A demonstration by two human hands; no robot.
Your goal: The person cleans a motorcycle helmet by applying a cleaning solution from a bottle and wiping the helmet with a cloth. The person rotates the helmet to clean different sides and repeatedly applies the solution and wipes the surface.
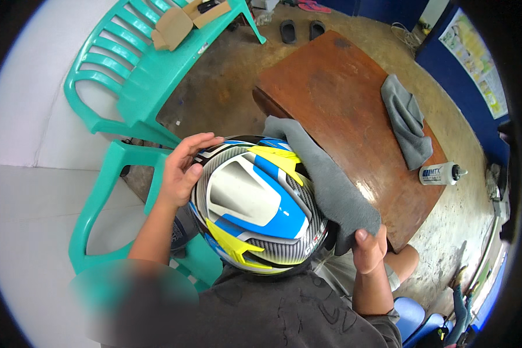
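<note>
A full-face motorcycle helmet (246, 200) in white, blue, black and bright yellow rests against my body, its patterned shell facing up. My left hand (182, 168) grips its left side, fingers curved over the edge and thumb against the shell. In my right hand (370, 249), a grey cloth (336, 185) is pinched between thumb and fingers at its lower end. The cloth stretches up along the helmet's right side and lies partly over the table edge. The helmet's underside is hidden.
A brown wooden table (330, 87) stands ahead to the right, bearing another grey cloth (406, 122) and a white squeeze bottle (438, 174). At the left is a green plastic bench (148, 87) with an opened cardboard box (173, 28). Dark slippers (287, 32) lie on the floor beyond.
</note>
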